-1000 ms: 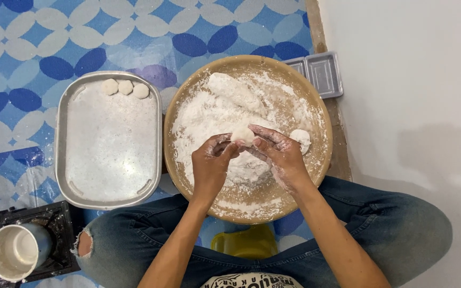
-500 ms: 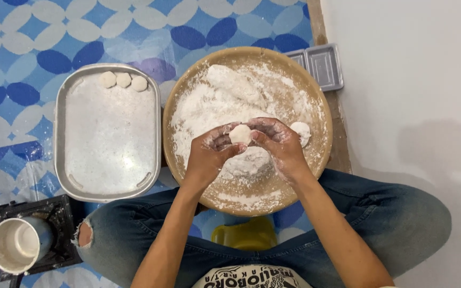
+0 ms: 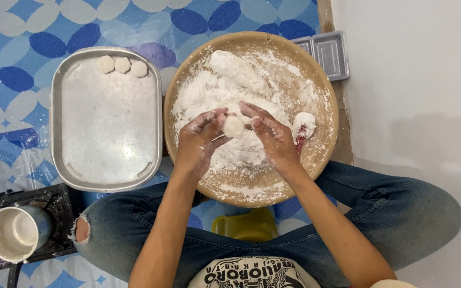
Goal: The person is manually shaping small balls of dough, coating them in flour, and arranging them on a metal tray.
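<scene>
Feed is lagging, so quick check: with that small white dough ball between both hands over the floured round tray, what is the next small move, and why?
Probably carry the small white dough ball left to the rectangular metal tray and set it beside the three dough balls lined along its far edge. It looks round and floured, like them.

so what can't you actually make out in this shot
- Head view: underside of the dough ball, covered by the left hand and right hand; how firm the grip is cannot be told.
- Yellow object, mostly hidden under the round tray.
- Cup contents: only a whitish inside shows.
- Small grey tray, partly hidden behind the round tray.
</scene>
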